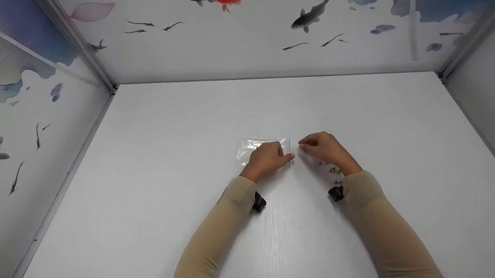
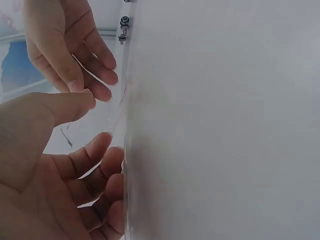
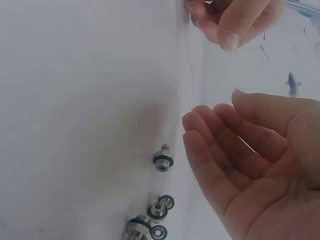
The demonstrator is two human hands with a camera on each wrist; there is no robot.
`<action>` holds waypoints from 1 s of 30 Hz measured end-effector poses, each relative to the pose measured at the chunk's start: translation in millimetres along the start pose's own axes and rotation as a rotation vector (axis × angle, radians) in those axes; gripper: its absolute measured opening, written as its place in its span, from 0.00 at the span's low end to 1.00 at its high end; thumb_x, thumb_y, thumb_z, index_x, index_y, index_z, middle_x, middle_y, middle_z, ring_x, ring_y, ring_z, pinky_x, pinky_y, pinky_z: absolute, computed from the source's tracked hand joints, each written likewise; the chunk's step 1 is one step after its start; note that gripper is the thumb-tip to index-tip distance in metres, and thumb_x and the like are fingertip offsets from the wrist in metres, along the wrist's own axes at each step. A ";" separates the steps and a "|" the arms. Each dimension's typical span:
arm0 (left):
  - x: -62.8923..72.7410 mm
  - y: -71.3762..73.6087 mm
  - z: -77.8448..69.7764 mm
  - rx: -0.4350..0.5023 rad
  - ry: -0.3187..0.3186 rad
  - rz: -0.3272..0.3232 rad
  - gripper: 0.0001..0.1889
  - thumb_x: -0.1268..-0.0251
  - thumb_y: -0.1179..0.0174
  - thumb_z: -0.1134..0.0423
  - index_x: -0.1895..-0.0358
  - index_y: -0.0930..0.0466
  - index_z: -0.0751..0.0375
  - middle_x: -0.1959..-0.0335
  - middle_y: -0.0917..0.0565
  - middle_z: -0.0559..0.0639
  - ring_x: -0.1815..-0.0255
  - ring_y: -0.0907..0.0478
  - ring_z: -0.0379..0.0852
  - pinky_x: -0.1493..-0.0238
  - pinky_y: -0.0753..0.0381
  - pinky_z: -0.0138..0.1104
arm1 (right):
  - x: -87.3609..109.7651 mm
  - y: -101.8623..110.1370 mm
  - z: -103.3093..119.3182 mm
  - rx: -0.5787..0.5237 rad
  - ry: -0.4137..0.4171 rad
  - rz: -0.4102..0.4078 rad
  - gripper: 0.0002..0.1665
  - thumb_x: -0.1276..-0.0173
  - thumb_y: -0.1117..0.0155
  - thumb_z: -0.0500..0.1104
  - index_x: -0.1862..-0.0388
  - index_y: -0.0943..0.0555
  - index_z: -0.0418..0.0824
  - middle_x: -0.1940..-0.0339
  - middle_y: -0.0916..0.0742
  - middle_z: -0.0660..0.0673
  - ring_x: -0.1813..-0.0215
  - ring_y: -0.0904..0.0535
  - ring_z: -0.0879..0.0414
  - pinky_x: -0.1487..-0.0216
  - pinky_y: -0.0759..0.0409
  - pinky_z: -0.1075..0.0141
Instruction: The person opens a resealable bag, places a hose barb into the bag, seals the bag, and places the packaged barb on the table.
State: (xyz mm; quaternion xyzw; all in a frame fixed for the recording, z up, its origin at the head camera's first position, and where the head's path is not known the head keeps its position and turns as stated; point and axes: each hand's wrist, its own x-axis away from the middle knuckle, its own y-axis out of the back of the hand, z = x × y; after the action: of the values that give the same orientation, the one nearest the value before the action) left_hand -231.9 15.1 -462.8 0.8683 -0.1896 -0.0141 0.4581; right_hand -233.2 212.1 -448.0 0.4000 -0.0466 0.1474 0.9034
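Metal fittings (image 3: 162, 161) lie near the right of two hands (image 3: 267, 182).

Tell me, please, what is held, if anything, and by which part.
Nothing: the left hand only touches the clear bag; the right hand is empty.

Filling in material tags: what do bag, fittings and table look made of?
Bag: clear plastic film, glossy; bright creases, see-through.
Fittings: likely metal, shiny, plating unclear; silvery glints, brassy in head view.
Dark rings: perhaps rubber, fairly dull; black bands on the fittings.
Table: white, satin, maybe laminate; soft sheen, faint grain lines.

Clear bag (image 1: 248, 146) flat near metal fittings (image 3: 163, 159)
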 end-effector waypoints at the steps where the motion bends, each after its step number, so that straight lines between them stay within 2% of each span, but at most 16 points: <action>1: -0.7 -0.7 0.4 0.003 0.006 0.000 0.18 0.38 0.40 0.43 0.66 0.21 0.56 0.71 0.20 0.44 0.73 0.28 0.39 0.72 0.32 0.31 | -0.5 -0.6 -0.2 -0.002 -0.005 0.004 0.20 0.28 0.43 0.46 0.44 0.19 0.37 0.45 0.16 0.37 0.49 0.21 0.47 0.46 0.23 0.53; 11: -5.6 -8.2 3.0 0.007 0.037 -0.043 0.18 0.43 0.36 0.42 0.73 0.22 0.53 0.76 0.23 0.41 0.74 0.29 0.38 0.72 0.34 0.31 | -8.9 -3.0 4.7 -0.025 -0.029 0.053 0.20 0.28 0.43 0.46 0.44 0.19 0.36 0.47 0.16 0.37 0.53 0.19 0.50 0.56 0.22 0.62; 16: -7.8 -10.7 2.9 -0.039 0.052 -0.046 0.16 0.43 0.36 0.44 0.75 0.21 0.52 0.78 0.22 0.39 0.75 0.29 0.37 0.72 0.33 0.32 | -11.8 -3.5 5.2 -0.048 -0.036 0.059 0.20 0.29 0.43 0.46 0.45 0.19 0.35 0.49 0.15 0.37 0.57 0.20 0.52 0.61 0.25 0.67; 22: -8.0 -12.1 3.3 -0.068 0.043 -0.038 0.16 0.42 0.38 0.43 0.75 0.20 0.51 0.77 0.22 0.39 0.74 0.28 0.37 0.68 0.30 0.34 | -13.4 -3.6 4.6 -0.067 -0.057 0.058 0.21 0.30 0.43 0.47 0.46 0.18 0.36 0.51 0.14 0.39 0.61 0.23 0.56 0.63 0.27 0.68; 26: -6.4 -11.2 3.2 -0.045 0.037 -0.039 0.18 0.43 0.38 0.40 0.73 0.22 0.52 0.76 0.21 0.40 0.72 0.27 0.39 0.63 0.29 0.35 | -15.3 -3.6 4.0 -0.073 -0.058 0.058 0.21 0.29 0.43 0.48 0.46 0.18 0.36 0.53 0.14 0.39 0.61 0.23 0.56 0.63 0.27 0.68; 30: -6.4 -10.9 3.4 -0.033 0.045 -0.044 0.18 0.43 0.37 0.40 0.73 0.23 0.51 0.77 0.22 0.39 0.72 0.26 0.39 0.62 0.29 0.36 | -16.8 -3.3 4.5 -0.078 -0.068 0.055 0.22 0.28 0.44 0.49 0.46 0.18 0.36 0.53 0.14 0.39 0.61 0.23 0.55 0.63 0.27 0.68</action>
State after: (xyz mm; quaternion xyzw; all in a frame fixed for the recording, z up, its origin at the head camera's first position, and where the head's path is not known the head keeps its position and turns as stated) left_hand -235.1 20.2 -474.4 0.8647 -0.1600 -0.0080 0.4762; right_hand -248.0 202.8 -450.7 0.3677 -0.0940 0.1564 0.9119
